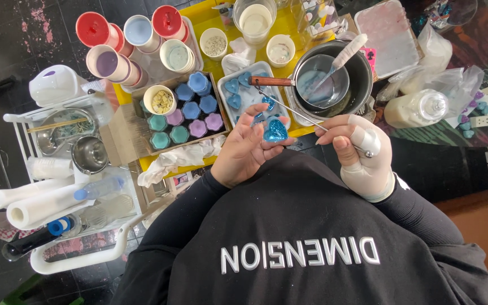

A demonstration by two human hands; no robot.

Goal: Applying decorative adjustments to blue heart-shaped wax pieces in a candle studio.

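My left hand [245, 151] holds a heart-shaped piece [275, 131] at its fingertips, just before the table's near edge [159, 165]. My right hand [362, 155] sits to its right and grips a thin rod [289, 108] that slants up and left over a tray of hearts [243, 93]. Right of that tray stands a pot [362, 73] with a smaller pan [320, 85] inside it. Left of the tray lies a box of moulded pieces [190, 113], with a small bowl [159, 100] on its left corner. Behind the box stand cups [136, 42]. A cart [63, 169] stands left of the table, with rolls [35, 203] lying on it.
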